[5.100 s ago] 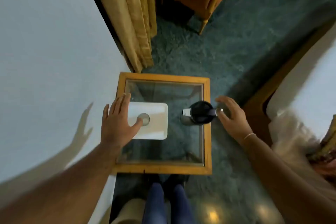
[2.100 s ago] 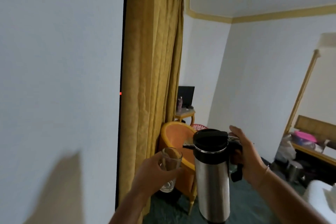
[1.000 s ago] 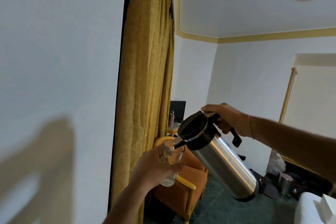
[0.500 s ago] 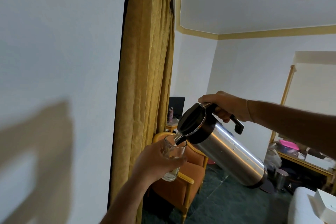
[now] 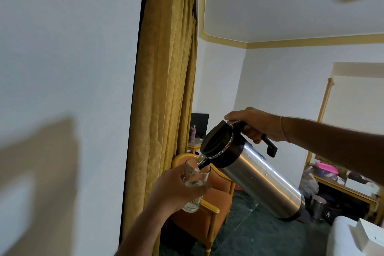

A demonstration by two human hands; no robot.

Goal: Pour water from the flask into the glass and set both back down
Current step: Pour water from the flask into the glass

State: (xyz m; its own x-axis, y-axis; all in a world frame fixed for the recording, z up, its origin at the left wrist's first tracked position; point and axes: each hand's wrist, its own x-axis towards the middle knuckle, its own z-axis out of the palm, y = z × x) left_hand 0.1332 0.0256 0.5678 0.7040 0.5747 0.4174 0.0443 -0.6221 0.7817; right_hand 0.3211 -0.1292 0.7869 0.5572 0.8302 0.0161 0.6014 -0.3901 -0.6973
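Observation:
A clear drinking glass (image 5: 195, 176) is held up in the air, wrapped by my left hand (image 5: 176, 190) around its lower half. Above and to its right, a steel flask (image 5: 264, 178) with a black lid and handle is tilted steeply, its spout over the glass rim. My right hand (image 5: 256, 123) grips the flask's handle from above. Water runs from the spout into the glass, and a little water sits in the glass. The table is out of view.
A white wall (image 5: 62, 68) fills the left, with a gold curtain (image 5: 166, 89) beside it. An orange armchair (image 5: 207, 203) stands below the glass. A wooden shelf with a pink item (image 5: 326, 169) lies at the right, white bedding (image 5: 349, 237) at the lower right.
The flask has tilted a bit further, its base swinging up and right, and the spout has settled over the glass rim. Water now flows. My left hand keeps the glass nearly in place.

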